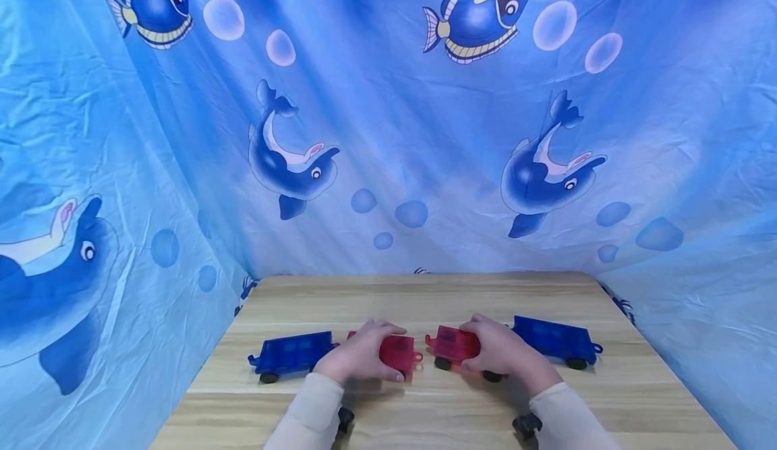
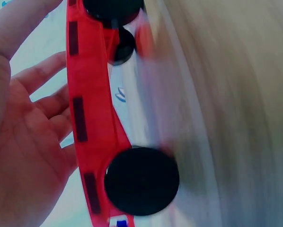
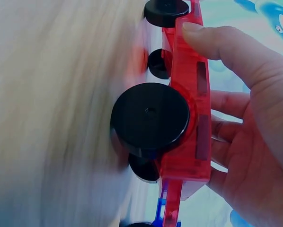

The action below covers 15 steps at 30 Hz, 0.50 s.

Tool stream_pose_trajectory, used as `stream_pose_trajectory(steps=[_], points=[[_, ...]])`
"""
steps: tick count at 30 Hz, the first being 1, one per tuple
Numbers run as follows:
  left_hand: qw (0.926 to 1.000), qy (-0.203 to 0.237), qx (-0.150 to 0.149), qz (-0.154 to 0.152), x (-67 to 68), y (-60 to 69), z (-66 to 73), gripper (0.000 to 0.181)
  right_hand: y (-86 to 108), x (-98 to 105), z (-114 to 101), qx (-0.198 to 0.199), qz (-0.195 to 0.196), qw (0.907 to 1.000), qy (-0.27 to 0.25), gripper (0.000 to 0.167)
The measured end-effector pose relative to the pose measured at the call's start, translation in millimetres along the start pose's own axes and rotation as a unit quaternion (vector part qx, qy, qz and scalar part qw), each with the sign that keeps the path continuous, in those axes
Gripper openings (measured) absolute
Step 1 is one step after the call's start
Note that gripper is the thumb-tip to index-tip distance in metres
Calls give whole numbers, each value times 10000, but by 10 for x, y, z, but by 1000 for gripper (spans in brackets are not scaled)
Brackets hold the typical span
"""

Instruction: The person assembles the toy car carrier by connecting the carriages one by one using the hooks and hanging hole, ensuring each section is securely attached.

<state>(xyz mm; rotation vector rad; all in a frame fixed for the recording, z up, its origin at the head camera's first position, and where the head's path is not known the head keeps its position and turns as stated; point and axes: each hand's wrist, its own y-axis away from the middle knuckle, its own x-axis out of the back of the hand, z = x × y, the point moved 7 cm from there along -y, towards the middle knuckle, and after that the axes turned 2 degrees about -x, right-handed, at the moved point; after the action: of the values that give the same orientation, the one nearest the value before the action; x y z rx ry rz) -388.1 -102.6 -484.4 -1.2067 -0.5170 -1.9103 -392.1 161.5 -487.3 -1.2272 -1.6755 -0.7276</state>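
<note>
Nearest wheel: black wheel [image 3: 150, 120], filling the right-wrist view, is sitting under the right red car [image 1: 455, 343].
Right red car: is lying right of table centre, coupling ring facing the other red car across a small gap.
Right hand [image 1: 500, 349]: is gripping that car, thumb on the near side, fingers behind, spread about as wide as the body.
Left red car [image 1: 397, 353]: is lying left of the gap; wheel contact with the table is not showing clearly.
Left hand [image 1: 363, 352]: is gripping it from above, thumb near side, fingers curling over the far side.
Handling: both bodies are looking like stiff, light plastic, smooth and probably slightly slippery; wheels are likely rolling freely, couplings likely being the fragile parts.
Hold: side walls above the wheels are offering the best purchase.
Blue cars: left blue car [image 1: 294, 353] and right blue car [image 1: 552, 337] are standing outboard, seemingly linked; hands are partly hiding the joints.
Table [image 1: 394, 295]: wood-grained, is running back to a sea-print curtain [image 1: 388, 166].
</note>
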Motion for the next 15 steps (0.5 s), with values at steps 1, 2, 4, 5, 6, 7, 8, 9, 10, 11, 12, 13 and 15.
stream_pose_trajectory(steps=[1, 2, 4, 5, 6, 7, 8, 9, 10, 11, 12, 13, 15], points=[[10000, 71, -25, -33, -12, -19, 11, 88, -12, 6, -17, 56, 19, 10000, 0, 71], [9999, 95, -56, -62, -22, -35, 21, 87, -25, 6, -32, 107, 24, 9999, -5, 70], [9998, 167, -111, -95, -40, -62, 28, 86, -50, -1, -52, 175, 17, 9998, -54, 70], [9997, 193, -123, -103, -46, -71, 28, 85, -59, -7, -54, 185, 5, 9998, -78, 69], [9996, 234, -113, -115, -51, -79, 24, 83, -66, -12, -55, 171, -14, 9998, -109, 69], [9995, 266, -103, -103, -50, -81, 14, 82, -73, -19, -57, 149, -32, 9998, -151, 70], [9995, 276, -84, -97, -48, -82, 3, 81, -79, -24, -54, 118, -35, 9998, -183, 70], [9994, 325, -47, -83, -45, -82, -13, 80, -83, -26, -53, 92, -35, 9997, -208, 70], [9993, 354, 0, -83, -45, -82, -32, 79, -86, -27, -53, 69, -26, 9998, -203, 70], [9993, 380, 30, -66, -42, -81, -48, 78, -89, -28, -53, 60, -14, 9998, -193, 70], [9992, 399, 81, -61, -42, -79, -70, 78, -91, -28, -57, 62, -2, 9998, -181, 70], [9990, 423, 127, -44, -38, -75, -89, 78, -93, -30, -60, 65, 9, 9998, -166, 70], [9986, 478, 210, -18, -33, -68, -131, 78, -95, -33, -71, 80, 24, 9999, -143, 71]])
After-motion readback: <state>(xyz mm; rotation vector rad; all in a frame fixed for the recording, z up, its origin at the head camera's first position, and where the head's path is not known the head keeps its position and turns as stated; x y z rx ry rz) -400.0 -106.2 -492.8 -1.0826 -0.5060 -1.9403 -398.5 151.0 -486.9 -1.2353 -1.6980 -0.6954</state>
